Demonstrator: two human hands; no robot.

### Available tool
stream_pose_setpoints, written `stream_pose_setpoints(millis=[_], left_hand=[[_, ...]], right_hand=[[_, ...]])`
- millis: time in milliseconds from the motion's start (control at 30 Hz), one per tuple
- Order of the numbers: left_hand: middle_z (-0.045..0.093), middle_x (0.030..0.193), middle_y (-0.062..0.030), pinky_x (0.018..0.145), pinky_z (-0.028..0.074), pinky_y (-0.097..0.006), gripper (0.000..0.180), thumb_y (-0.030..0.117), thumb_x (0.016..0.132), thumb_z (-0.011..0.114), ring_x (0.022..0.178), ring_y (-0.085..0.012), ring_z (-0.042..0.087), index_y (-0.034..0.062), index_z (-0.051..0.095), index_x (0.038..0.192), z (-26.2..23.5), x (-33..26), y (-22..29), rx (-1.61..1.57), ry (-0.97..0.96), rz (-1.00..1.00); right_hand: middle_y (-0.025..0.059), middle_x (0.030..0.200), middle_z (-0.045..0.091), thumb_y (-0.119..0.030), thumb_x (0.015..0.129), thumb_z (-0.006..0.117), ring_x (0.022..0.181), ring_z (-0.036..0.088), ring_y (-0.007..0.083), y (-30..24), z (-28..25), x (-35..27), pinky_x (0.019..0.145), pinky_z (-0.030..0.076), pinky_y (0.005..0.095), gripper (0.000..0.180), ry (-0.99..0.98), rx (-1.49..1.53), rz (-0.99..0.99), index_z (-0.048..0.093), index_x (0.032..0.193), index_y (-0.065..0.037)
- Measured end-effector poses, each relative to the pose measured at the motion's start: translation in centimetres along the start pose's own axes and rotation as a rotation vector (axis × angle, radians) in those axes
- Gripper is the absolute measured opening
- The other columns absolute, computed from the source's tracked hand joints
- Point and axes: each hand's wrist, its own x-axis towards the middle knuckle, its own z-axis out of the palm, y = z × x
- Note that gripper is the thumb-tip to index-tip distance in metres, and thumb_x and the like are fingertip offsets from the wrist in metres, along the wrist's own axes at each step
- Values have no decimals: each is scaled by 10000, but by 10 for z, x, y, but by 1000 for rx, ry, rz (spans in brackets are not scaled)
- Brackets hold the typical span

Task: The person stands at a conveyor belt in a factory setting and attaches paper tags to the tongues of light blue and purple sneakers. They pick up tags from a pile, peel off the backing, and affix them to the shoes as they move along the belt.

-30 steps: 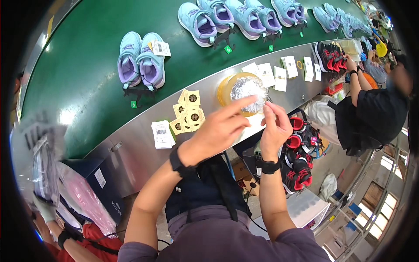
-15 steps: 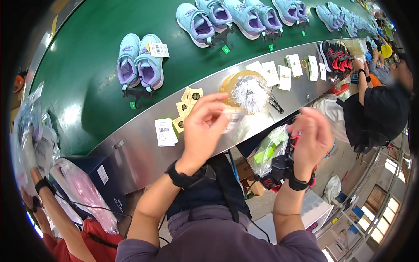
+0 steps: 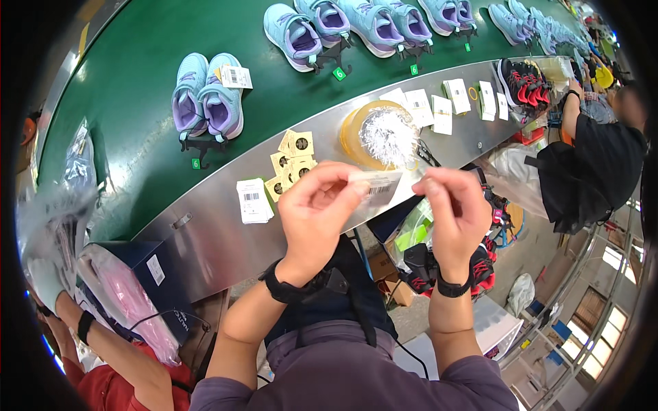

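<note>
Between thumb and fingers, my left hand grips a white barcode hang tag above the metal ledge. Just to the tag's right is my right hand, thumb and index finger pinched together; anything between them is too small to make out. Beyond both hands, a bunch of white tag strings rests on a yellow tape roll. Left of my left hand lie a stack of white barcode tags and several pale yellow stickers.
Light blue sneakers with a tag sit on the green conveyor belt; more pairs line its far part. Tag stacks and black-red shoes are farther right. Co-workers' arms show at left, and a person in black at right.
My right hand has come left and lower, close to the tag, its fingers now pinched. My left hand still holds the tag, now turned flatter. At left, a co-worker's gloved hand and plastic bag have moved.
</note>
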Motion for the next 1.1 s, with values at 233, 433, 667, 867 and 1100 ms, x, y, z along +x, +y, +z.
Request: stream_pose_setpoints(millis=[233, 433, 667, 867, 1100], left_hand=[[611, 933, -63, 765, 495, -253, 169, -45, 810, 636, 838, -112, 592, -50, 586, 971, 9, -4, 1, -93, 87, -118], [607, 929, -73, 757, 498, -253, 154, -44, 810, 635, 828, -113, 597, -48, 593, 958, 15, -2, 0, 52, 22, -60], [613, 919, -86, 721, 502, -253, 136, -61, 784, 642, 800, -132, 607, -33, 612, 914, 34, 5, 2, 113, 38, -81], [610, 863, -93, 611, 489, -303, 180, -36, 642, 656, 725, -236, 598, -9, 623, 816, 41, 28, 5, 871, -139, 697], [576, 814, -56, 537, 455, -303, 261, 70, 543, 608, 654, -206, 547, -2, 629, 793, 54, 93, 39, 1309, -411, 1153]], right_hand=[[62, 649, 596, 37, 640, 677, 532, 571, 216, -8, 15, 14, 489, 451, 297, 181, -58, -341, -475, 609, 788, -41], [45, 633, 582, 18, 633, 686, 552, 583, 208, -3, 9, 18, 493, 455, 300, 177, -68, -376, -459, 584, 759, -52], [52, 628, 586, 6, 675, 672, 528, 582, 205, -4, -2, 24, 474, 448, 303, 163, -77, -412, -426, 586, 795, -64], [127, 688, 616, -9, 791, 568, 553, 599, 257, -10, -15, 37, 499, 457, 336, 262, -216, -390, -243, 621, 1046, -36], [48, 772, 590, -71, 810, 629, 673, 552, 131, -24, -37, 127, 601, 431, 275, 96, -482, -302, -164, 644, 900, -39]])
